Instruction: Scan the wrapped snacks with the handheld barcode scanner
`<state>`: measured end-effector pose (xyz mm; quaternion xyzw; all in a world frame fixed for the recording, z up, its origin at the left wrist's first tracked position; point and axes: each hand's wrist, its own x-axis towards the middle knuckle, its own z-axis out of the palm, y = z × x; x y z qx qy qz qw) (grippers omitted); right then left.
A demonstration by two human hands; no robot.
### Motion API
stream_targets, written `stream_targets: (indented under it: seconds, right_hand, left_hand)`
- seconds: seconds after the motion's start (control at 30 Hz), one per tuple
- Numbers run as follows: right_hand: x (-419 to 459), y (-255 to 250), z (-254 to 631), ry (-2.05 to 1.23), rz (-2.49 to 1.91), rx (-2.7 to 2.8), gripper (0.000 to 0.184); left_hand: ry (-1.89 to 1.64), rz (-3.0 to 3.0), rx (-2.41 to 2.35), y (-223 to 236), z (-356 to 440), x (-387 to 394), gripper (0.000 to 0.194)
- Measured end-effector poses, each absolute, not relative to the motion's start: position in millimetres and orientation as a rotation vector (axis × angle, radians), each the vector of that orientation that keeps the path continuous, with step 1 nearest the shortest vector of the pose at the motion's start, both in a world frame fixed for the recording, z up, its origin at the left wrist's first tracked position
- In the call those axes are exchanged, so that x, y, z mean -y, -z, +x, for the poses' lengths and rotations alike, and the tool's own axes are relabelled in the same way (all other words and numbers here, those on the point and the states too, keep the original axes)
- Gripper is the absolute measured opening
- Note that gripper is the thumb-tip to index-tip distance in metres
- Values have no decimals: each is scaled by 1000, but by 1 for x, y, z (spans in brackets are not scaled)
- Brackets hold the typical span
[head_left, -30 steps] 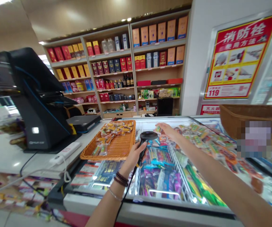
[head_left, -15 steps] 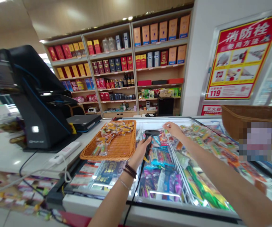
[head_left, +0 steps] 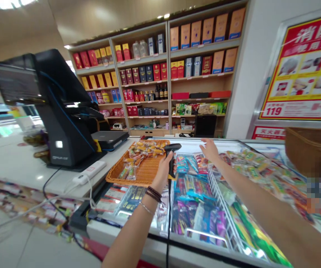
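My left hand [head_left: 162,172] is closed round the handle of a black corded barcode scanner [head_left: 172,158], held upright over the glass lid of a chest freezer [head_left: 177,238]. My right hand [head_left: 210,149] reaches further back over the freezer lid, fingers stretched out flat, near the far rim, above several packaged ice creams [head_left: 190,186]. Nothing shows in the right hand. An orange wicker tray [head_left: 146,172] with wrapped snacks lies just left of the scanner.
A black checkout terminal [head_left: 62,123] stands on the white counter at left, with a white power strip [head_left: 89,172] and cables. Shelves of boxed goods [head_left: 160,74] fill the back wall. A brown basket [head_left: 308,149] sits at right under a red poster [head_left: 302,74].
The view has swung left. My left hand has tipped the scanner more upright. My right hand has slid further back along the freezer lid.
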<state>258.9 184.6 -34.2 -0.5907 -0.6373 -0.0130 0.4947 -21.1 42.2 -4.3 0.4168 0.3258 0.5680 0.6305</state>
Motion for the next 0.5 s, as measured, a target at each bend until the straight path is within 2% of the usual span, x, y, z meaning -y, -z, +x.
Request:
stream_targets:
  seconds: [0.23,0.5]
  right_hand:
    - [-211,21,122,-131,-1240,1670,44]
    - [-203,33,12,-230,-1448,2075,60]
  left_hand:
    - [-1539,884,-899,2,-113,-42,68]
    - [-1613,760,-979,21,-169,-50,68]
